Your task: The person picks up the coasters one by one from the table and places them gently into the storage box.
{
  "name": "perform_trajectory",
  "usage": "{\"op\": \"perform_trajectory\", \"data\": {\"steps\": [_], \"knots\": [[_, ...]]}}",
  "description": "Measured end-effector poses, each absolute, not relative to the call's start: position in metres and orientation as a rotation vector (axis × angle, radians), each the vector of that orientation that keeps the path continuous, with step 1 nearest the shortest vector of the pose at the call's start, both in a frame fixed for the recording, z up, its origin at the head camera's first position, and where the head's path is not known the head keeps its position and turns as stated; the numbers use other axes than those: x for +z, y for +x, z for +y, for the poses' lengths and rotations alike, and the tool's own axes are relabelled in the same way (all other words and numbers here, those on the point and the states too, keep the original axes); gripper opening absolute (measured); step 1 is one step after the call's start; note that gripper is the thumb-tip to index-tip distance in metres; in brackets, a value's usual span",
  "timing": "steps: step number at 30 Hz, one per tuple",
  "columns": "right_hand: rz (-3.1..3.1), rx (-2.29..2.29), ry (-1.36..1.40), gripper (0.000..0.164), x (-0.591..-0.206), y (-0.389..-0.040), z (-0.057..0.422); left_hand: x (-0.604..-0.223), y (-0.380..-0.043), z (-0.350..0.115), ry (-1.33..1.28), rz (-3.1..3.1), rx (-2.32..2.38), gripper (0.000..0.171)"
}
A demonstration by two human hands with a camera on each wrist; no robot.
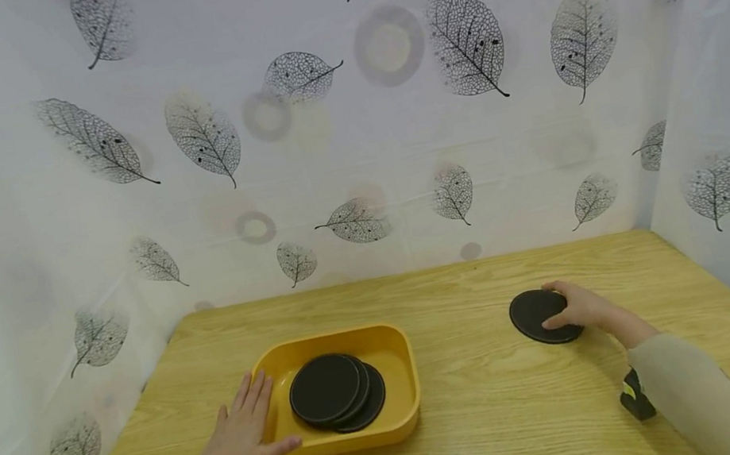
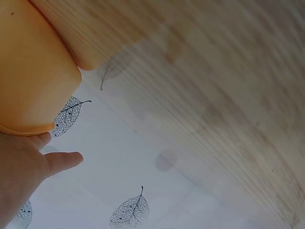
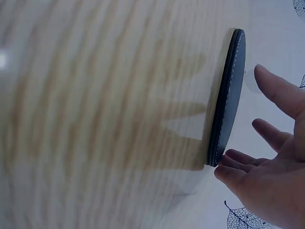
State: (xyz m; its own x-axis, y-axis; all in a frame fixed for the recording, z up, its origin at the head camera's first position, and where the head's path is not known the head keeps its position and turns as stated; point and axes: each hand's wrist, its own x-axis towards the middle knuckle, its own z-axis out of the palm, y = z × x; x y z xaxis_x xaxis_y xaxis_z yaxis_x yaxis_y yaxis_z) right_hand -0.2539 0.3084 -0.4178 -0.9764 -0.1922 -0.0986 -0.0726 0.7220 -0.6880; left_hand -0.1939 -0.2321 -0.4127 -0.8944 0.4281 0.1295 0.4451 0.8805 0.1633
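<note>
My left hand [image 1: 241, 437] rests with straight fingers along the left side of a yellow plastic bin [image 1: 411, 413]; its thumb lies by the bin's front rim. Inside the bin, round black coasters [image 1: 324, 389] lie in an overlapping pile. At the right, my right hand [image 1: 588, 307] is spread at the edge of a small stack of round black stitched coasters [image 1: 535, 312] on the table. In the right wrist view, the fingers [image 3: 233, 174] reach the near edge of that stack [image 3: 231, 100], while the thumb stands apart above it.
A black object with a yellow-green patch [image 1: 634, 398] lies beside the right sleeve, which partly hides it; its kind is unclear. The wood-grain table [image 1: 469, 371] ends at a white leaf-printed curtain [image 1: 351, 141], which also hangs along both sides.
</note>
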Motion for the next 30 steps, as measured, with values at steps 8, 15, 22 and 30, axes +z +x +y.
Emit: {"op": "perform_trajectory", "data": {"steps": [8, 15, 22, 30], "knots": [[2.881, -0.824, -0.319, 0.077, -0.423, -0.254, 0.306, -0.412, -0.193, -0.232, -0.690, -2.961, -0.298, 0.092], [2.877, -0.790, -0.212, 0.081, -0.420, -0.248, 0.299, -0.412, -0.193, -0.231, -0.686, -2.962, -0.294, 0.092], [2.852, -0.923, -0.319, 0.071, -0.420, -0.246, 0.295, -0.413, -0.193, -0.231, -0.683, -2.960, -0.294, 0.092], [2.809, -1.113, -0.394, 0.044, -0.419, -0.242, 0.303, -0.411, -0.191, -0.231, -0.681, -2.964, -0.293, 0.092]]}}
